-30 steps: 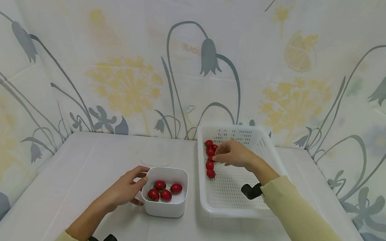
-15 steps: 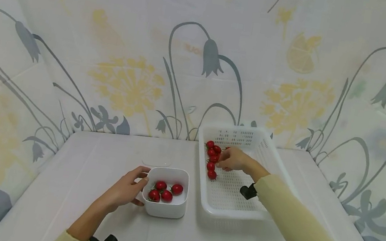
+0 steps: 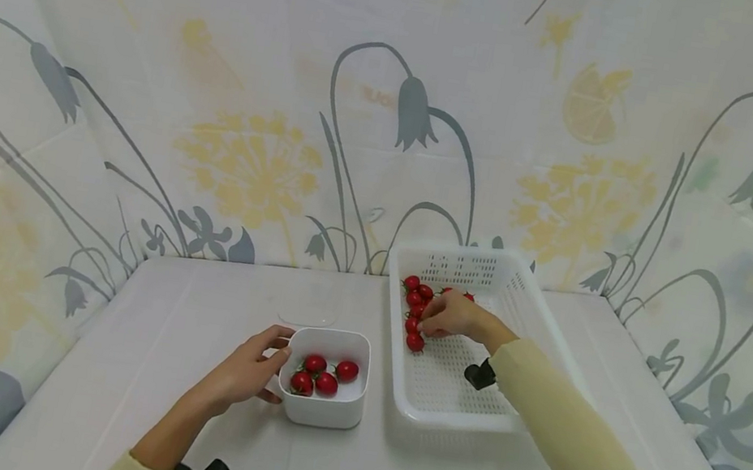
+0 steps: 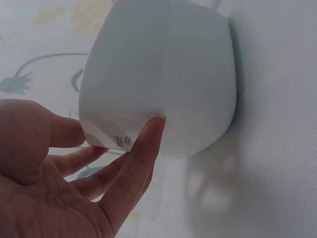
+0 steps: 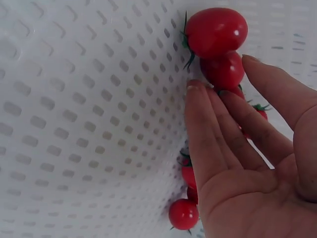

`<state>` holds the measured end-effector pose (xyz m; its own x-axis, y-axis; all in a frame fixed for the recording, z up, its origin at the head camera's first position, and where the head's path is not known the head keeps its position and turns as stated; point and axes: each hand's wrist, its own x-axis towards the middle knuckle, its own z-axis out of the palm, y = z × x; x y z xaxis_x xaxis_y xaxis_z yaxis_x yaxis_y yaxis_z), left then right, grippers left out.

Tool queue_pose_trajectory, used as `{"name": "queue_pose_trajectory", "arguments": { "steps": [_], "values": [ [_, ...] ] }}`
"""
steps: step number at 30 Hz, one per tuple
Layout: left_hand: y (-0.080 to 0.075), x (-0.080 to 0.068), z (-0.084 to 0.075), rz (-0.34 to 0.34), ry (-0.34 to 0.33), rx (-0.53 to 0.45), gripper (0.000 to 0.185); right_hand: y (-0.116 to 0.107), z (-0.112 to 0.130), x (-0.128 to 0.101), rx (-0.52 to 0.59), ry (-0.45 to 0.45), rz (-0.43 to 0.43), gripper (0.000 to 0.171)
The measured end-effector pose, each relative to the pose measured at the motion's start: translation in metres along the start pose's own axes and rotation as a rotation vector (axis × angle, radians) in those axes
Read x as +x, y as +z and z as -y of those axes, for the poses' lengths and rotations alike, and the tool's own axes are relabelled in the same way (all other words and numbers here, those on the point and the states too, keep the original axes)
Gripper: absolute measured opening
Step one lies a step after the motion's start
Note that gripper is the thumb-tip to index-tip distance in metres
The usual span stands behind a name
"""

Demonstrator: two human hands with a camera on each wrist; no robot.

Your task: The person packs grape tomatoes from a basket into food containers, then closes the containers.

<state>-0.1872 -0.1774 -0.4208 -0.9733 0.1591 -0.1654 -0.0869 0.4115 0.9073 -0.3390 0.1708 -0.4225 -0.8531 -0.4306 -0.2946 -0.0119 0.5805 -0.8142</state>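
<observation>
My left hand (image 3: 246, 366) is at the left side of a white rounded box (image 3: 322, 411), its fingers laid against the outer wall and the thumb by the rim. In the left wrist view a straight finger (image 4: 138, 158) touches the smooth wall. Several cherry tomatoes (image 3: 327, 383) lie inside the box. My right hand (image 3: 456, 316) is down in a white perforated basket (image 3: 405, 404), over a row of cherry tomatoes along its left side. In the right wrist view its straight fingers and thumb point at a cherry tomato (image 5: 224, 70), the fingertips right at it; another cherry tomato (image 5: 217, 32) touches it.
The box stands left of the basket on a white-covered table (image 3: 202, 306). A flower-printed curtain (image 3: 269, 70) hangs behind and at both sides. A clear, flat, rounded piece (image 3: 306, 317) lies behind the box. More tomatoes are partly hidden behind the right hand.
My right hand first drew back right from the tomato row, then came slightly nearer the front tomatoes. More tomatoes now show behind it. My left hand and the box have stayed put.
</observation>
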Motion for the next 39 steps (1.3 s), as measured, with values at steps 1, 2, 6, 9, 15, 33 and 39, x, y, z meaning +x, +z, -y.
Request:
{"name": "queue_pose_trajectory", "arguments": {
  "steps": [1, 2, 6, 9, 15, 33, 39],
  "values": [
    [0.0, 0.0, 0.0, 0.001, 0.003, -0.001, 0.036, 0.001, 0.0, 0.0, 0.003, -0.001, 0.001, 0.022],
    [0.0, 0.0, 0.0, 0.002, 0.005, -0.002, 0.036, 0.001, 0.001, 0.001, 0.005, -0.002, -0.001, 0.024],
    [0.0, 0.0, -0.001, 0.004, 0.008, 0.0, 0.036, 0.004, 0.003, 0.001, 0.039, 0.016, -0.004, 0.03],
    [0.0, 0.0, -0.001, 0.003, 0.007, 0.001, 0.036, 0.005, 0.006, 0.0, 0.035, 0.018, -0.006, 0.03],
    [0.0, -0.001, -0.001, 0.003, 0.003, 0.001, 0.036, 0.007, 0.011, -0.002, 0.056, 0.014, -0.001, 0.029],
    [0.0, -0.001, -0.001, -0.001, 0.002, 0.013, 0.037, 0.002, 0.026, -0.011, 0.086, -0.011, -0.002, 0.024],
    [0.0, -0.002, -0.002, -0.001, 0.003, 0.016, 0.037, 0.0, 0.028, -0.013, 0.108, -0.021, 0.021, 0.026]
  ]
}}
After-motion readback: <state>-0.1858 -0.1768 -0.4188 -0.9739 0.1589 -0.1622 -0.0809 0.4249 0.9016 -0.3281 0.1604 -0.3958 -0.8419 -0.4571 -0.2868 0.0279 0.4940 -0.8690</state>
